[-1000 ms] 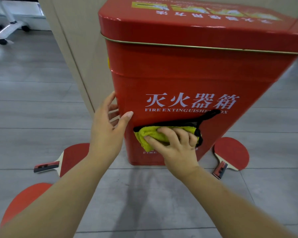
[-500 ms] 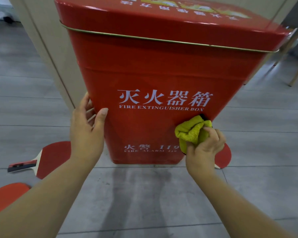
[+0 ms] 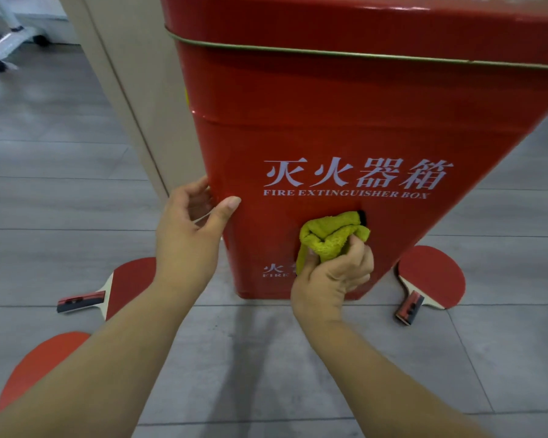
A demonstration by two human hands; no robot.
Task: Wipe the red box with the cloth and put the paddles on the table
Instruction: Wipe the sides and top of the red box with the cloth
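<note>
Centre: tall red metal fire-extinguisher box [image 3: 345, 121] stands on the grey tiled floor [image 3: 266, 358]; a beige wall panel [image 3: 133, 90] is just behind it, to the left.
Front face: bunched yellow terry cloth [image 3: 329, 238] lies against the box below the lettering, gripped by the right hand [image 3: 332, 279].
Left edge: left hand [image 3: 187, 245], thumb on the front, fingers round the side.
Right floor: red-faced wooden paddle [image 3: 434, 276] lies flat, just beside the box's bottom corner.
Left floor: second red-faced paddle [image 3: 130, 279], partly behind the left forearm.
Near left: third red-faced paddle [image 3: 38, 368], partly under that forearm.
Far left: white wheeled chair base [image 3: 7, 42], well behind.
</note>
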